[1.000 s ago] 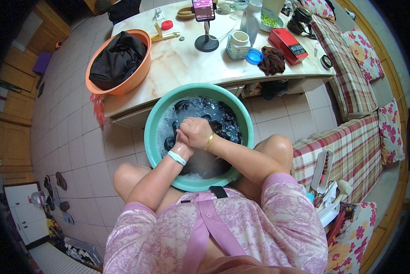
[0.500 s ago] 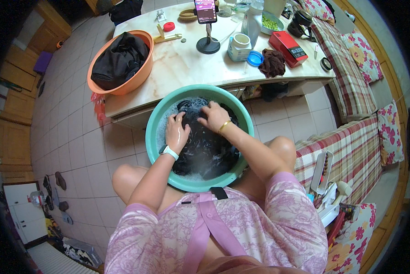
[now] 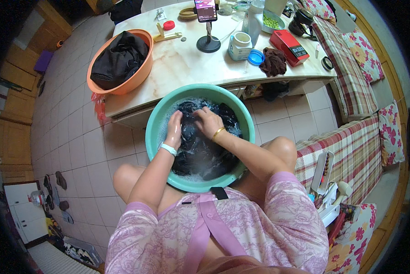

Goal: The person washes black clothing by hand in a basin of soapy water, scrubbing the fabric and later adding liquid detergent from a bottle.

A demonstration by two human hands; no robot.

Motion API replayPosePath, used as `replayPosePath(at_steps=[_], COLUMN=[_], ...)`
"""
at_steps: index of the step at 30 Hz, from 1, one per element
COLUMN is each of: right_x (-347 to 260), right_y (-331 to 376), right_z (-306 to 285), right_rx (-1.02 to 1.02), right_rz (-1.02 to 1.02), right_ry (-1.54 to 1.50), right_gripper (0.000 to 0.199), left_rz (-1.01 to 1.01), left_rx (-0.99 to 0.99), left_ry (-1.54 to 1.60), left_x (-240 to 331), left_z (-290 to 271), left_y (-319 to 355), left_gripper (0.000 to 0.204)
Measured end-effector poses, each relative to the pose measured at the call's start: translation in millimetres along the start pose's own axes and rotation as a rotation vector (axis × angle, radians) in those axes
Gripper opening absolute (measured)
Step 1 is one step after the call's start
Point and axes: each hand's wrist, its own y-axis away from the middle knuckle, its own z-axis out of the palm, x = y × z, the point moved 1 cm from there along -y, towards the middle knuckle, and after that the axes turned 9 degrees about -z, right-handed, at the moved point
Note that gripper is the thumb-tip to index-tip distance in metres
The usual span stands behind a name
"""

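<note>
A green basin (image 3: 151, 137) rests between my knees, holding soaked dark cloth (image 3: 202, 157) in sudsy water. My left hand (image 3: 174, 128), with a light-banded watch at the wrist, is turned on edge against the cloth at the basin's left. Its fingers are stretched out and its thumb is hidden. Opposite it, my right hand (image 3: 209, 122), below which sits a gold bracelet (image 3: 218, 132), has bent fingers closed on a fold of the dark cloth. A small gap separates the hands, with blurred dark fabric between them.
Beyond the basin stands a marble-topped table (image 3: 177, 68). On it are an orange basin (image 3: 145, 68) of black fabric, a phone on a stand (image 3: 208, 43), an open white tub (image 3: 239, 48), its blue lid (image 3: 256, 57), a brown cloth (image 3: 273, 63) and a red box (image 3: 289, 48). A plaid sofa (image 3: 337, 160) is at right.
My left hand has turned on edge, its fingers less spread. The right hand has shifted slightly left and down, and its fingers bend more. The cloth around them has moved.
</note>
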Motion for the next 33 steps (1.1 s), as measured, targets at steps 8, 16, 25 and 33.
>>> replayPosePath(at_steps=[8, 16, 25, 33], right_x=[-78.6, -67.1, -28.5, 16.9], right_y=[14.5, 7.9, -12.9, -28.8], right_z=[-13.0, 0.3, -7.7, -59.7], right_rx=[-0.024, 0.111, 0.055, -0.74], right_rz=[-0.224, -0.606, -0.132, 0.368], right_ry=[-0.316, -0.077, 0.115, 0.49], right_gripper=[0.016, 0.019, 0.023, 0.024], left_rz=[-0.485, -0.532, -0.348, 0.104], left_rx=[-0.204, -0.217, 0.093, 0.014], left_ry=[0.49, 0.757, 0.181, -0.144], left_x=[42.5, 8.3, 39.6, 57.5], left_z=[28.5, 30.4, 45.3, 19.6], left_y=[43.9, 51.3, 70.2, 54.6], left_gripper=[0.039, 0.027, 0.031, 0.025])
